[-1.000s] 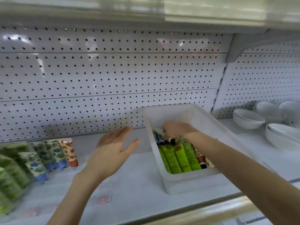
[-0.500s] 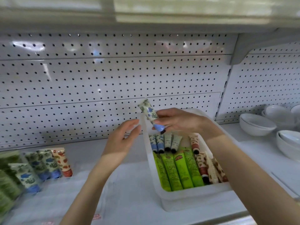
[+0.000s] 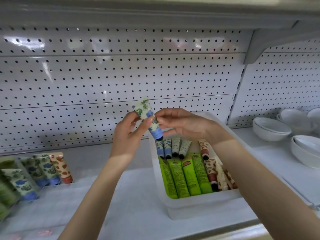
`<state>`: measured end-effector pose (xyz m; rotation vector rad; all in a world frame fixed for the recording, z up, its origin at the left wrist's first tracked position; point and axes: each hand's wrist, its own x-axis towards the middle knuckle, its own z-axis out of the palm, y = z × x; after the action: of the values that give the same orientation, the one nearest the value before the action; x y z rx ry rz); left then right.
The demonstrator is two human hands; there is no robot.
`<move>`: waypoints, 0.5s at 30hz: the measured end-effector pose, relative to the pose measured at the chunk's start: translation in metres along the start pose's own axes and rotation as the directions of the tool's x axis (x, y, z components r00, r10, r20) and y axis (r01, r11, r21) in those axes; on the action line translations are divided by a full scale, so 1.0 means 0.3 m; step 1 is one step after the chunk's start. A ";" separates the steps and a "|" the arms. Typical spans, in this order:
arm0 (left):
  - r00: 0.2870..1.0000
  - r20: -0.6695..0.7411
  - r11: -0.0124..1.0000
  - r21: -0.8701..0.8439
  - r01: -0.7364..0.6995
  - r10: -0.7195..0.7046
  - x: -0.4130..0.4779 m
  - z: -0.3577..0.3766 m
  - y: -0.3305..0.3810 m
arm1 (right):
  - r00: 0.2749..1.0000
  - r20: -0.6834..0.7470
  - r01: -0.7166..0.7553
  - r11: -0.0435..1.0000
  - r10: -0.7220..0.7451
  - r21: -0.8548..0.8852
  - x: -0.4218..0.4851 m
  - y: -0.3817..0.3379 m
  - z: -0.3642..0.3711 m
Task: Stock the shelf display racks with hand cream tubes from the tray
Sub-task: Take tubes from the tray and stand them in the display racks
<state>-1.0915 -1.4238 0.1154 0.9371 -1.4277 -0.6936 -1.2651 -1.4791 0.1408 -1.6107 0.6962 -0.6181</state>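
Above the white plastic tray's (image 3: 190, 209) eleven-o'clock corner, left hand (image 3: 127, 135) and right hand (image 3: 184, 123) pinch the blue-flowered tube (image 3: 146, 113), cap toward five o'clock.

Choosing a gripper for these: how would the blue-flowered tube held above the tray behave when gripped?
Probably light: fingertips of the left hand and right hand alone carry the blue-flowered tube. Its flat crimped top likely stops rolling.

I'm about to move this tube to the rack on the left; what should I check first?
1. Blue-flower tube pinched by left hand and right hand: ok.
2. Its cap on, pointing down: ok.
3. Tube lifted clear of the tray: ok.
4. Matching blue-flower tubes stand in the display rack: ok.
5. Free slot in that rack: cannot tell.
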 end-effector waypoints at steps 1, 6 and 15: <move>1.000 0.002 0.999 -0.032 -0.005 0.005 0.000 0.000 0.002 | 1.000 -0.020 -0.024 1.000 0.024 0.010 -0.003 0.000 -0.012; 1.000 -0.005 0.994 -0.105 0.013 -0.014 -0.009 -0.002 -0.003 | 0.875 -0.402 -0.450 0.762 0.271 -0.466 0.015 0.091 -0.075; 0.995 -0.027 0.985 -0.145 0.089 -0.094 -0.036 0.009 -0.022 | 0.720 -0.561 -0.687 0.301 0.409 -0.662 0.062 0.253 -0.091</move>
<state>-1.0938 -1.4183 0.1040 0.9018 -1.2934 -0.8338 -1.2799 -1.5191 0.0697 -1.9551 1.9457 0.1078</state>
